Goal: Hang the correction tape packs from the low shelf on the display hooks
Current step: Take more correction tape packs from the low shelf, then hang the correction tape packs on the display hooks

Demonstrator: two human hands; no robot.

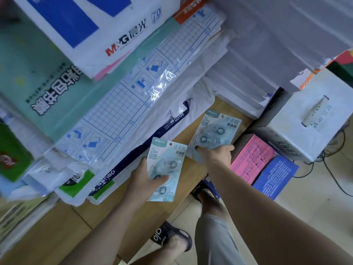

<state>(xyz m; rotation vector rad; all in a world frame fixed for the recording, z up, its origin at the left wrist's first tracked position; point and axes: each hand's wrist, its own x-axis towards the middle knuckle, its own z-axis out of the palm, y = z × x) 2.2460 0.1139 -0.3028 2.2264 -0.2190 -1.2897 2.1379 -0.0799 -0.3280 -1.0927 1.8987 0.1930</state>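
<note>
Two pale blue correction tape packs show over the low wooden shelf (196, 169). My left hand (142, 177) grips the nearer pack (168, 165) by its lower half, thumb across the front. My right hand (215, 154) holds the lower edge of the farther pack (217, 131), which lies on or just above the shelf; more packs may sit under it, I cannot tell. Each pack has a hang hole near its top. No display hooks are in view.
Stacks of paper reams and plastic-wrapped sheets (118, 104) crowd the shelf to the left. White paper stacks (267, 54) rise behind. A white box (309, 119), pink packs (252, 157) and a blue pack (275, 176) sit on the floor to the right, with cables.
</note>
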